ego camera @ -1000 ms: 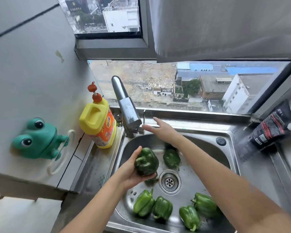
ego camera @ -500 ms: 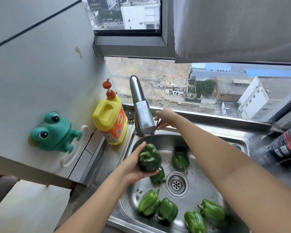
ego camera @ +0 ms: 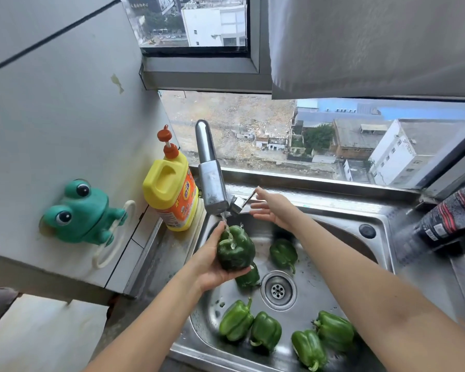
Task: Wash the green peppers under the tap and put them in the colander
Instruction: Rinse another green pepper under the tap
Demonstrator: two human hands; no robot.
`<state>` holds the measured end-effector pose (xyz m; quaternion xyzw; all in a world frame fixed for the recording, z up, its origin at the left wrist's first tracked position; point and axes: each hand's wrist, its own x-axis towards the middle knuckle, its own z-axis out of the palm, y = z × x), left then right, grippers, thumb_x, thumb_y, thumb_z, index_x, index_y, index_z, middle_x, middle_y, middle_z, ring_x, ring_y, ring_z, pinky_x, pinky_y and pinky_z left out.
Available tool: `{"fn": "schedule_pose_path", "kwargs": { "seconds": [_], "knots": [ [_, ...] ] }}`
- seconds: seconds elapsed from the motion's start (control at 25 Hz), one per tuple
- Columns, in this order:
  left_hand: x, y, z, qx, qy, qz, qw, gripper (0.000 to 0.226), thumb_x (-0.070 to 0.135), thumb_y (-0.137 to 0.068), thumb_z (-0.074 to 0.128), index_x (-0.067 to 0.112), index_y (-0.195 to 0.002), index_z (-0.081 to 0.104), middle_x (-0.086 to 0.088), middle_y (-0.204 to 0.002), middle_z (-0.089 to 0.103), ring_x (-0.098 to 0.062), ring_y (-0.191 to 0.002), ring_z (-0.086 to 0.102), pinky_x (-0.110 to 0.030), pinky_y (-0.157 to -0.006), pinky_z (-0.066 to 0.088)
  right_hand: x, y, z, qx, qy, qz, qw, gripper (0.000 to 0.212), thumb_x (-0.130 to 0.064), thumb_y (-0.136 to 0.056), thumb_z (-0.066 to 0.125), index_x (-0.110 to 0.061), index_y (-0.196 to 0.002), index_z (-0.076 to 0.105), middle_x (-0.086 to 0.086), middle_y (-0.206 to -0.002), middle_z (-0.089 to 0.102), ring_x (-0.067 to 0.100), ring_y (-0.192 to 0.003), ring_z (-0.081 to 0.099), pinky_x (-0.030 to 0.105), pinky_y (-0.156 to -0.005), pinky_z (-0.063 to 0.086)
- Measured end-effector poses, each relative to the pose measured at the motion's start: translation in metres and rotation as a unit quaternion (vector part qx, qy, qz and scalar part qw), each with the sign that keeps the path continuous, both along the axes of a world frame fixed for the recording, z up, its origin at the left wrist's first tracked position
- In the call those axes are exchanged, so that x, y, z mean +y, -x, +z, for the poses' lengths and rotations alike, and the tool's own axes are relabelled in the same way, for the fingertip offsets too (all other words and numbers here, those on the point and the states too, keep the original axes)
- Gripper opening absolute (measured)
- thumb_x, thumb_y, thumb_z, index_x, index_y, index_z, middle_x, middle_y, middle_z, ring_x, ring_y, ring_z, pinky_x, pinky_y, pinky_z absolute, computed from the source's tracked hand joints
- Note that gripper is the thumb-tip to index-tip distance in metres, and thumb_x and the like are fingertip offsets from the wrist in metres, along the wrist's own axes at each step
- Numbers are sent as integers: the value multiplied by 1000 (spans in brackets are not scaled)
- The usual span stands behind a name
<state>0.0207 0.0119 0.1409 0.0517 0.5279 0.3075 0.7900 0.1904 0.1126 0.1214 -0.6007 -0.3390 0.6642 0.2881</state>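
Observation:
My left hand (ego camera: 210,267) grips a dark green pepper (ego camera: 236,251) right under the chrome tap (ego camera: 211,181), and a thin stream of water falls on its top. My right hand (ego camera: 273,208) hovers with spread fingers beside the tap's lever (ego camera: 243,202), just off it. Several more green peppers lie in the steel sink (ego camera: 341,242): one behind the drain (ego camera: 283,254), one half hidden under the held pepper (ego camera: 249,277), and a row along the front (ego camera: 265,330). No colander is in view.
A yellow detergent bottle (ego camera: 169,189) stands left of the tap. A green frog holder (ego camera: 82,213) sticks out from the left wall. A black packet (ego camera: 451,218) lies on the right sink ledge. The drain (ego camera: 278,290) is mid-basin. A window is behind the sink.
Water now runs from the tap onto the pepper. My right hand has let go of the lever and opened. My left hand lifted the pepper closer under the spout.

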Motion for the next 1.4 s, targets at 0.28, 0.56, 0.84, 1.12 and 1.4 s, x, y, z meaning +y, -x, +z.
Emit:
{"fn": "schedule_pose_path", "kwargs": {
  "seconds": [0.28, 0.56, 0.84, 1.12, 1.4],
  "knots": [
    [-4, -13, -8, 38, -51, 108, 992, 47, 48, -94, 45, 10, -118, 58, -23, -111, 64, -37, -99, 63, -50, -75, 53, -115, 39, 10, 16, -167, 19, 986, 32, -27, -100, 41, -25, -129, 54, -6, -126, 59, 6, -118, 53, 23, -104, 41],
    [-18, -31, 17, 119, -225, 10, 967, 37, 45, -97, 37, 20, -104, 62, -6, -95, 72, -20, -89, 69, -34, -65, 56, -115, 52, 26, -98, -231, -107, 962, 25, -47, -87, 53, -26, -100, 60, -4, -98, 67, 13, -96, 62, 38, -90, 50],
    [-1, -24, 28, 172, -280, 19, 944, 22, 33, -100, 39, 23, -110, 55, -2, -95, 68, -9, -70, 71, -31, -56, 59, -96, 55, 33, 9, -216, -45, 975, 38, -21, -95, 48, -19, -132, 49, 5, -131, 54, 20, -123, 50, 39, -109, 38],
    [8, -28, 45, 184, -288, -50, 938, 21, 26, -100, 40, 20, -118, 51, -6, -104, 61, -23, -88, 63, -51, -74, 54, -88, 23, 42, 163, -129, 8, 978, 46, -6, -77, 60, -22, -121, 55, 17, -126, 57, 28, -114, 57, 44, -102, 46],
    [-1, -1, 57, 67, -222, -224, 947, 24, 20, -96, 46, 17, -117, 57, -16, -124, 58, -34, -113, 58, -52, -79, 56, -76, 4, 82, 56, -94, 214, 971, 41, -5, -74, 76, -19, -111, 67, 11, -116, 64, 24, -107, 61, 37, -96, 52]
  ]
}}
